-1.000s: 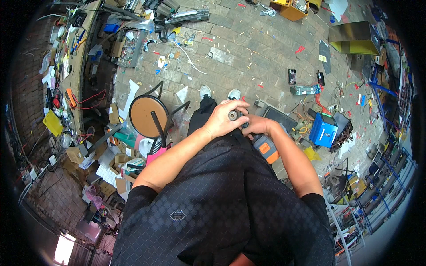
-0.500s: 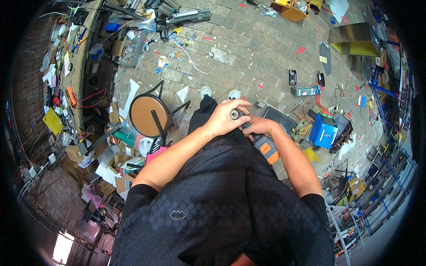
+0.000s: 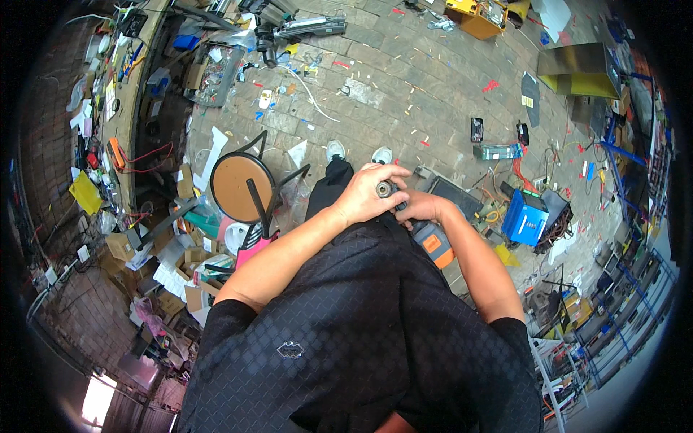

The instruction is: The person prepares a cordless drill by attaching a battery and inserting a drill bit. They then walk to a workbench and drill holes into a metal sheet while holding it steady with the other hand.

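Observation:
Close in front of my waist I hold a cordless drill (image 3: 385, 190) in both hands, its round chuck end facing up toward me. My left hand (image 3: 363, 193) is closed around the chuck end, with the thumb on the near side and fingers reaching over the far side. Just right of it, my right hand (image 3: 422, 206) is wrapped at the drill's grip, which its fingers largely hide. Below that hand the grey and orange battery pack (image 3: 435, 245) sticks out against my black shirt.
A round brown-topped stool (image 3: 242, 187) with black legs lies tipped on the left. Beyond it runs a cluttered workbench (image 3: 123, 137). To the right are a blue box (image 3: 525, 218), cables and an open metal box (image 3: 577, 68). Scraps litter the paved floor (image 3: 404, 94).

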